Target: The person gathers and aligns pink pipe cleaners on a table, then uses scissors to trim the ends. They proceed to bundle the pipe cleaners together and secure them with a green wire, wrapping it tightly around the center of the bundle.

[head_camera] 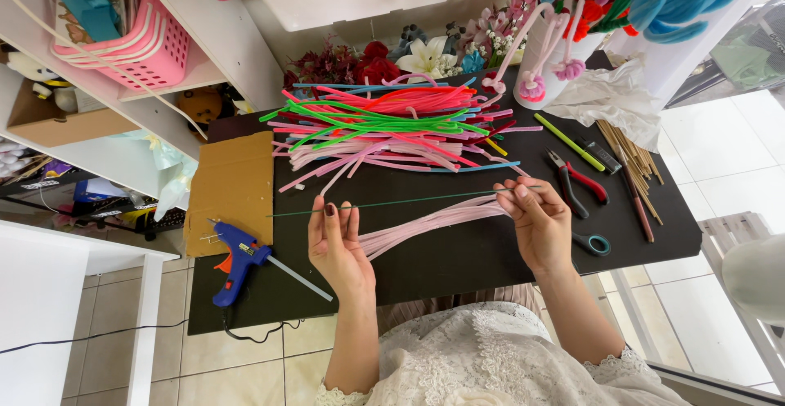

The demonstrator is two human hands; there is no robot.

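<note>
1. Left hand [337, 242] and right hand [536, 218] pinch a thin green floral wire [409, 201] stretched between them.
2. Pale pink pipe cleaners [433, 222] lie between the hands on the black surface [458, 267].
3. A blue glue gun [233, 259] rests left of the left hand.

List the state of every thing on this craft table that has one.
Green wire: level, pinched at both ends.
Left hand: pinching the wire.
Right hand: pinching the wire.
Glue gun: lying on its side.
Pliers: lying on the table.
Pipe cleaners: loose heap.
</note>
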